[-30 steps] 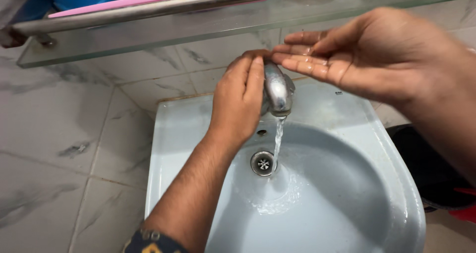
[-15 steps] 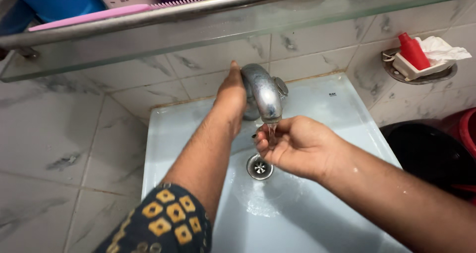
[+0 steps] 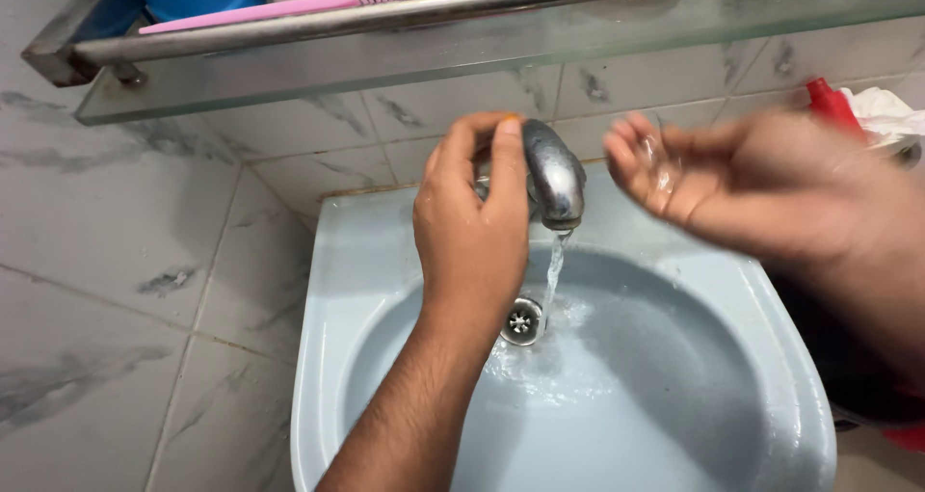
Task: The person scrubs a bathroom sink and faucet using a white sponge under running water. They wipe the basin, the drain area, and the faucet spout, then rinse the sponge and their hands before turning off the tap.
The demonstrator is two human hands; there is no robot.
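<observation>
The left hand (image 3: 472, 227) curls over the metal tap (image 3: 551, 174), fingers gripping its top. Water runs just right of it, down to the drain (image 3: 521, 320) in the pale blue basin (image 3: 323, 290). The right hand (image 3: 761, 188), blurred, hangs cupped and empty further right. Wet fingers could slip; a glass shelf (image 3: 289, 63) edges close overhead, with open room below.

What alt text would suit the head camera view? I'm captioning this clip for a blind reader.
A person's left hand grips the metal tap over a pale blue sink while water runs toward the drain. The wet right hand is raised, blurred, beside the tap. A glass shelf hangs above.
</observation>
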